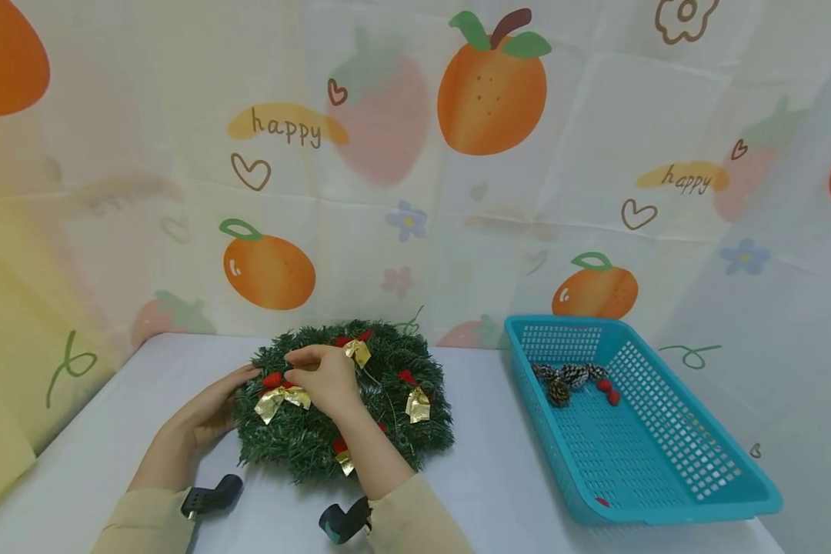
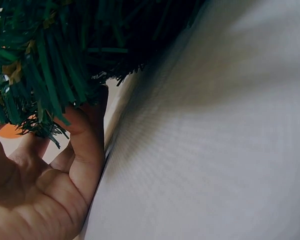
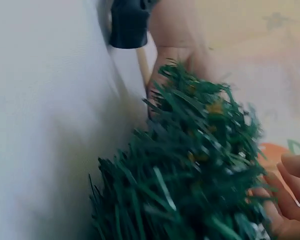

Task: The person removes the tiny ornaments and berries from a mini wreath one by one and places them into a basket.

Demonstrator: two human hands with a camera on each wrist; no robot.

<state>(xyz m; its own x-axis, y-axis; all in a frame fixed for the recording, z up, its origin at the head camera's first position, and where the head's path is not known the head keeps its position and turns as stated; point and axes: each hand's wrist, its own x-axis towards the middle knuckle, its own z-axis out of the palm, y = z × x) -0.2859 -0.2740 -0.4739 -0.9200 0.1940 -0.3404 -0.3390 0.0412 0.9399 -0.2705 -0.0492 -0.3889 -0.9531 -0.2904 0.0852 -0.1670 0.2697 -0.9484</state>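
Note:
A green tinsel wreath lies on the white table, dressed with gold bows and red ornaments. My left hand holds its left outer edge; in the left wrist view, that hand's fingers curve in against the green strands. Over the wreath's upper left, my right hand has thumb and forefinger apart, close to a red berry above a gold bow. Nothing shows between those fingertips. The right wrist view catches the wreath in front and bent fingers at the right edge.
A blue plastic basket stands to the right, holding several pine cones and a few red berries. Behind the white table hangs a fruit-printed cloth. Each wrist carries a black camera mount.

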